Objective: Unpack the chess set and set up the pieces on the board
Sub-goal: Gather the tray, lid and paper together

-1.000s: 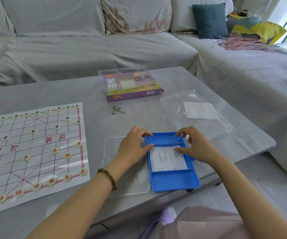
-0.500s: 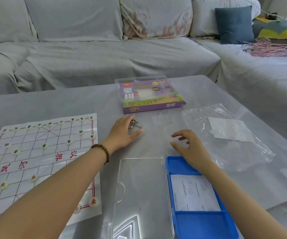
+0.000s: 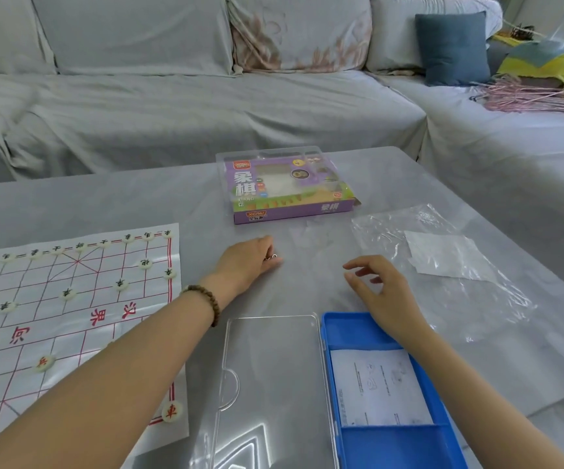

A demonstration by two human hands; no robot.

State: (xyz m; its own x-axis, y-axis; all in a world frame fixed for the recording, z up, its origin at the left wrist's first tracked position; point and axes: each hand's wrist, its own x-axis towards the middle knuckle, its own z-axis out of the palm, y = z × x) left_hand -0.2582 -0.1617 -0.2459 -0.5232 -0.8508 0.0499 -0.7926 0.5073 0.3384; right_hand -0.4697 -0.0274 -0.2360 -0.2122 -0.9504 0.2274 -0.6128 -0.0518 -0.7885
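Observation:
A white paper chess board (image 3: 71, 299) with red lines lies at the left of the grey table (image 3: 104, 204), with round cream pieces (image 3: 120, 284) standing on it. The blue case (image 3: 392, 445) lies open near me, a white leaflet (image 3: 378, 387) inside and its clear lid (image 3: 274, 377) flat on the table. My left hand (image 3: 246, 262) covers a small metal ring object (image 3: 272, 257), fingers curled over it. My right hand (image 3: 378, 289) hovers above the table past the blue case, fingers loosely bent, holding nothing.
The purple chess set box (image 3: 287, 191) sits at the far middle of the table. A crumpled clear plastic bag (image 3: 449, 265) with a white sheet lies at the right. A grey sofa (image 3: 172, 106) with cushions surrounds the table.
Both hands left the blue case and moved away from me. My left hand came down over the metal ring object. The view moved closer to the table.

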